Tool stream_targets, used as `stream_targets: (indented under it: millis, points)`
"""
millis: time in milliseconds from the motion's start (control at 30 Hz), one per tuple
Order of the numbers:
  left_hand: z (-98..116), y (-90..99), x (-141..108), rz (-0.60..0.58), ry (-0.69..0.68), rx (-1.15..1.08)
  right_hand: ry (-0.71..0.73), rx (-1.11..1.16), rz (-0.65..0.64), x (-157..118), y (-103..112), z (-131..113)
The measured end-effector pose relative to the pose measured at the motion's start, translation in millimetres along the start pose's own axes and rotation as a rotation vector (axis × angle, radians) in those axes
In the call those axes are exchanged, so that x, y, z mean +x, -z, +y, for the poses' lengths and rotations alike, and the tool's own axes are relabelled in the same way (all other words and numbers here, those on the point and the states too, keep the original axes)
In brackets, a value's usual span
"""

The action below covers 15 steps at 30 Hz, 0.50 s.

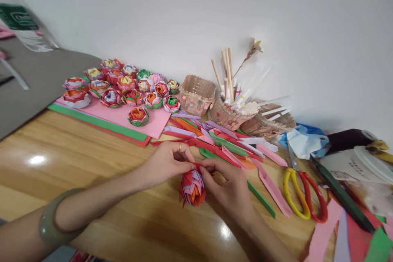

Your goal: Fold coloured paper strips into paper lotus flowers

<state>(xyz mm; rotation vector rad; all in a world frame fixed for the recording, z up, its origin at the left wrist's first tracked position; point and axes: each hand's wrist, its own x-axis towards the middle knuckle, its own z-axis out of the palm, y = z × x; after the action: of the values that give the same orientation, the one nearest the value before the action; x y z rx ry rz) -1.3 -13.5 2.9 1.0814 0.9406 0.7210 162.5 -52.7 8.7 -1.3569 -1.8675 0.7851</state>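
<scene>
A folded paper flower [193, 190] in red, lilac, pink and orange hangs between my hands above the wooden table. My left hand [170, 161] pinches a red paper strip at the flower's top edge. From the other side, my right hand [225, 180] pinches the same red part with thumb and forefinger, close to the left fingertips. Just beyond my hands lie loose folded paper strips [221, 141] in red, green, pink, lilac and orange.
Finished paper flowers [125, 84] stand on stacked coloured sheets [156, 125] at the left. Decorated baskets [196, 96] line the wall, one holding wooden sticks [229, 71]. To the right lie scissors [299, 192], a dark green cutter-like tool [340, 192] and a white tub [353, 166].
</scene>
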Motion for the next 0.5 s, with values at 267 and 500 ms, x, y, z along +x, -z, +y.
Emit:
stream_targets:
  millis: [267, 500]
  points:
    - [7.4, -1.2, -7.9, 0.023, -0.141, 0.207, 0.324, -0.290, 0.087, -5.7, 2.2, 7.8]
    - [11.5, 4.2, -6.1, -0.486, 0.110, 0.019, 0.534, -0.350, 0.224, -7.3, 8.8, 10.2]
